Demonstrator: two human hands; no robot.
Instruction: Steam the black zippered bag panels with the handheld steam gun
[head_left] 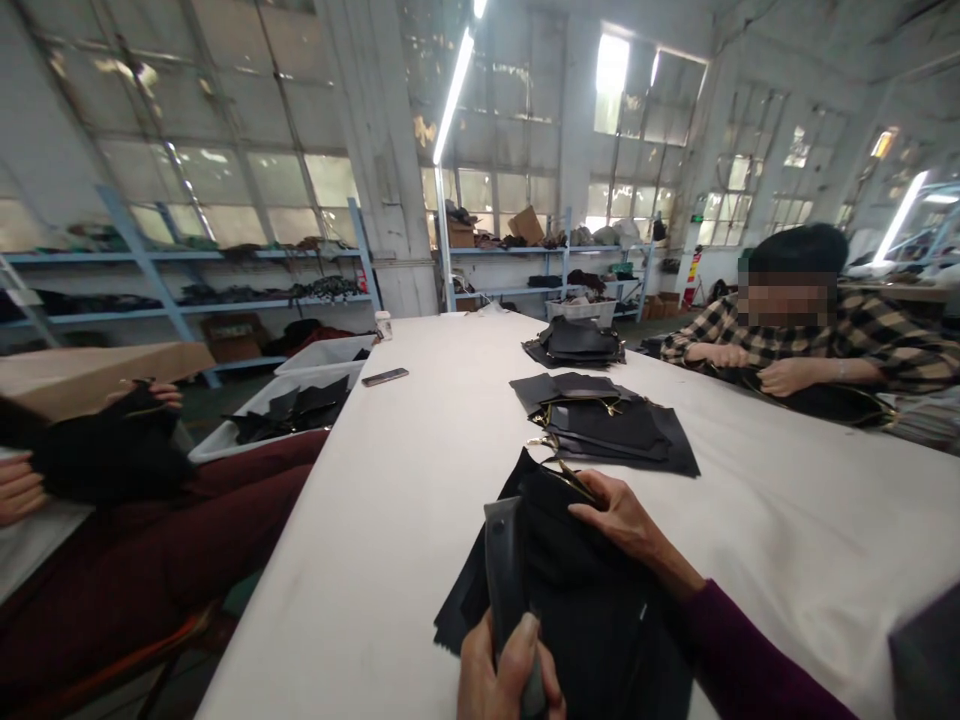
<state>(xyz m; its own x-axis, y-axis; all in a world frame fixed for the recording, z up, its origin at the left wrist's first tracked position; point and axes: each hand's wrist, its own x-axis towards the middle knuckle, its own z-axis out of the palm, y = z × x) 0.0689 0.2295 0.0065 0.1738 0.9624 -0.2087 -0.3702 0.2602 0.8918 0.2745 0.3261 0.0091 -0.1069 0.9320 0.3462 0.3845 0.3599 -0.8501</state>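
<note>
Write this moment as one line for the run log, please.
left hand: grips dark tool | right hand: holds black piece near gold-toned edge | beyond: black stacks on white table

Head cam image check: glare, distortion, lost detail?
Head view: the bright upper window is blown out and the overhead tube light glares; head view, left: the blue shelf post leans, probably wide-angle stretch; head view, foreground: the black fabric is so dark that most fold detail is lost, against a bright white tabletop.
</note>
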